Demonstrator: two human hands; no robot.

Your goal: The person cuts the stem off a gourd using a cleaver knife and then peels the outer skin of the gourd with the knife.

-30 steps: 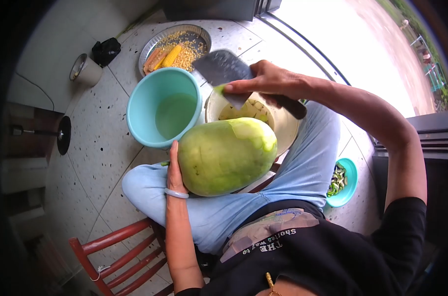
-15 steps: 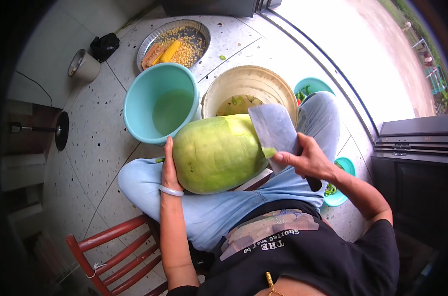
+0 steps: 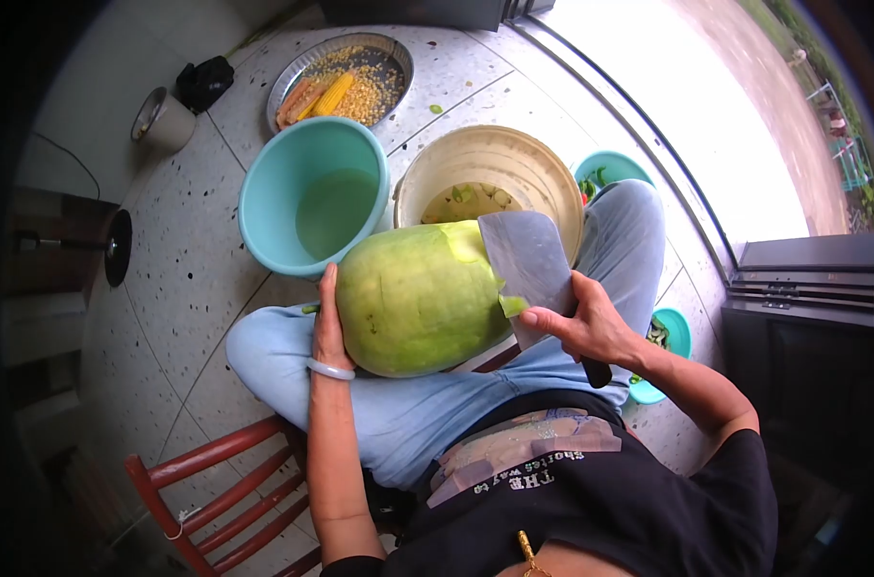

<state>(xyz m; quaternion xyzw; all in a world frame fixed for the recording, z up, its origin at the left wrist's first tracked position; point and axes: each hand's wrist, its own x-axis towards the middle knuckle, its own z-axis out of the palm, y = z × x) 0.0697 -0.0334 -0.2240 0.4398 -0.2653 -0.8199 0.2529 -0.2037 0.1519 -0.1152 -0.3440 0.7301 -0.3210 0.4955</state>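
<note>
Presently: large green gourd (image 3: 408,303), taken as reference, lies on its side at the person's lap; its underside support is partly hidden. Left hand (image 3: 329,322) flat against gourd's left end, fingers extended. Right hand (image 3: 591,322) closed round the handle of a cleaver (image 3: 533,255), blade at gourd's right end, thumb by a small green peel strip (image 3: 512,306).

Surface: speckled pale tile floor (image 3: 206,317), dark joints, all round the gourd. Just beyond the gourd, a cream bucket (image 3: 543,183) with shallow liquid and peel scraps; beyond and left of it, a teal bucket (image 3: 264,192), liquid inside. Farther beyond, a metal tray (image 3: 391,82) of loose kernels and cobs.

Room: red chair (image 3: 211,454) nearer than the gourd, to its left; bright doorway (image 3: 687,115) far beyond, to its right.
</note>
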